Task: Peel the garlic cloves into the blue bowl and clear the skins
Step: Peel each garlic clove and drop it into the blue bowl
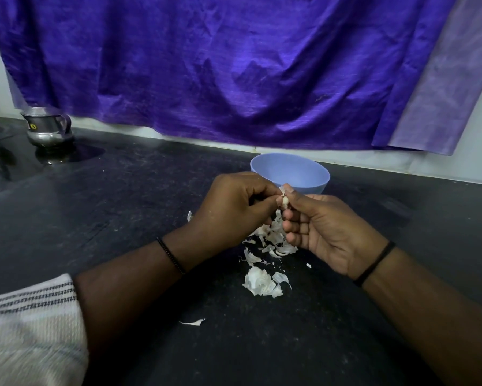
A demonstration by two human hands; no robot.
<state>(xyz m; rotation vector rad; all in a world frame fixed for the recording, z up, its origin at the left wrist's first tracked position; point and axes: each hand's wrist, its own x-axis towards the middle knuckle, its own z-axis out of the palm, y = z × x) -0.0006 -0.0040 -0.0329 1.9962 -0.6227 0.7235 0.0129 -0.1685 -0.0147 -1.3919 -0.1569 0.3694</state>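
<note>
Black stone counter (122,207) is running under everything, dusty and speckled; nearest the camera a striped knit sleeve (31,316) is showing at the lower left, and one stray flake of skin (193,322) is lying alone in front of the forearms. Papery white garlic skins (263,281) are piling up a little further out, a clump under the wrists and a looser scatter directly beneath the hands. Left hand (234,207) is curling knuckles-up, fingertips pinching one side of a garlic clove (283,200); right hand (326,232) is lying palm-up, thumb and forefinger pinching the other side, remaining fingers folded loosely under. Clove is hanging between the two pinches, above the skins and just short of the blue bowl (312,188), with skin appearing to cling to it, so the peel looks unfinished. Advice for this step: be keeping one pinch fixed as the anchor and letting the other nail lift the skin from the root end, peeling in strips rather than crumbs; be working over the existing pile so the clearing later stays easy; be carrying the bare clove forward over the rim before letting go, since skins dropping in would spoil the sort. Bowl's contents cannot be made out from this angle. Beyond it, a steel jug (49,126) is standing at far left, and a purple cloth (234,65) is hanging across the wall
</note>
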